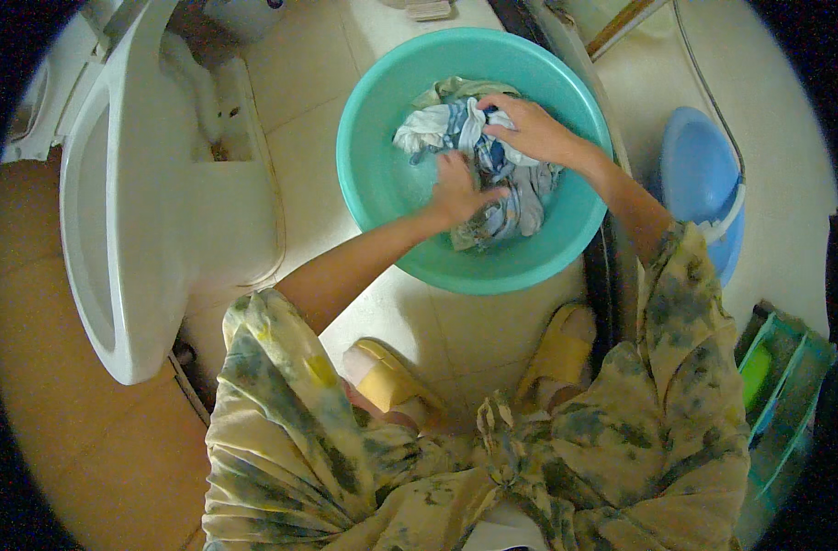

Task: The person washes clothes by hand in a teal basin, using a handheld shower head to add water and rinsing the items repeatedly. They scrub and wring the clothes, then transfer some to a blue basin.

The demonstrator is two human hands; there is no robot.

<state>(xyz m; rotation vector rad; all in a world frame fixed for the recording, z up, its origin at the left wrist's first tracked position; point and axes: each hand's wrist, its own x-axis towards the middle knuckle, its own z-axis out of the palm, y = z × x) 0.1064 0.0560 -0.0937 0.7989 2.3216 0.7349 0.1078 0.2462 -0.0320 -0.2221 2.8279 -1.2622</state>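
Note:
A round teal plastic basin (364, 89) stands on the tiled floor and holds wet clothes. Among them are a white and blue checked garment (422, 131), a grey garment (529, 206) and a pale green cloth (460, 86). My right hand (529, 127) rests on the white and blue cloth at the upper part of the pile, thumb and fingers bent around a fold. My left hand (460, 193) is slightly blurred over the left side of the pile, its fingers spread and touching the cloth; whether it grips any is unclear.
A white toilet (219, 220) with its raised seat (98, 227) stands at the left. A dark-edged ledge (605, 289) runs close along the basin's right side. Beyond it are a blue basin (698, 165), a hose (708, 89) and a green rack (784, 386). My feet in yellow slippers (384, 379) are below the basin.

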